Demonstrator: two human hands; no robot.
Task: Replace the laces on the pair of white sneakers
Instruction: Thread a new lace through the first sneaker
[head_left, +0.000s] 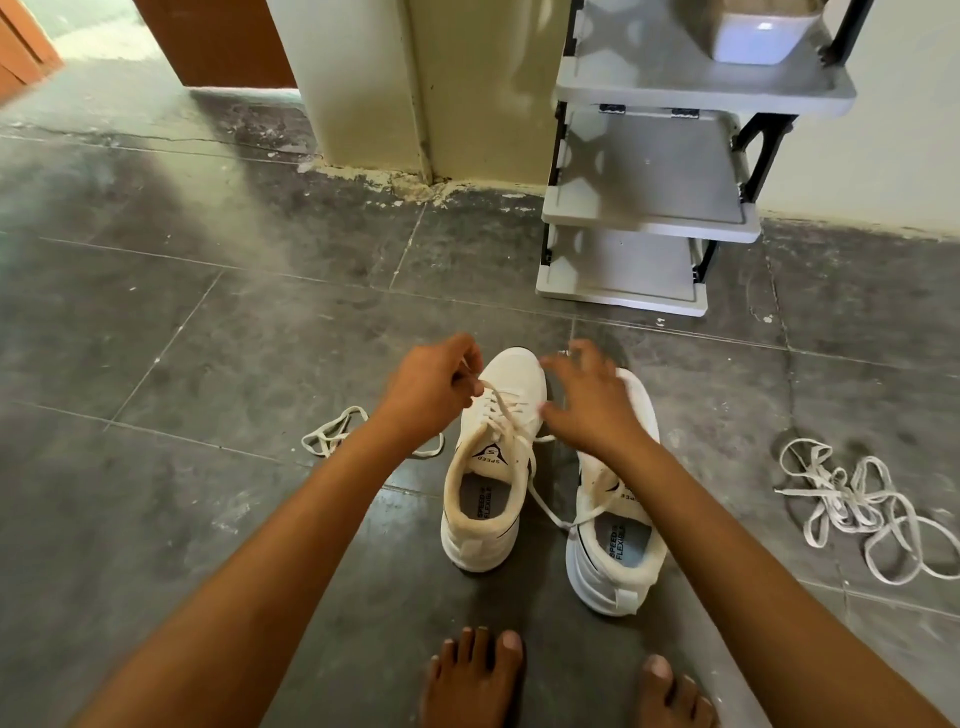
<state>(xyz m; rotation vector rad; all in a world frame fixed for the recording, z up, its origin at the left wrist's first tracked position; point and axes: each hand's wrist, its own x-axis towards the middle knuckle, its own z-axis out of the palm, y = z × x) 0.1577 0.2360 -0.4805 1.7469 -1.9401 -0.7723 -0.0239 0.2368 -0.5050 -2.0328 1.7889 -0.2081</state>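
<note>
White left sneaker (493, 467) and right sneaker (613, 545) stand side by side on dark floor tiles (208, 322). The left hand (431, 389) pinches the left sneaker's lace (501, 415). The right hand (592, 400) is above the right sneaker's toe, fingers spread, gripping nothing. A loose lace (332, 434) lies to the left and a tangle of laces (852, 509) to the right.

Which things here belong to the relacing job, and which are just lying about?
Job: left sneaker, right sneaker, lace pinched by left hand, loose lace, tangled laces.
Lying about: grey shelf rack, white tub.
</note>
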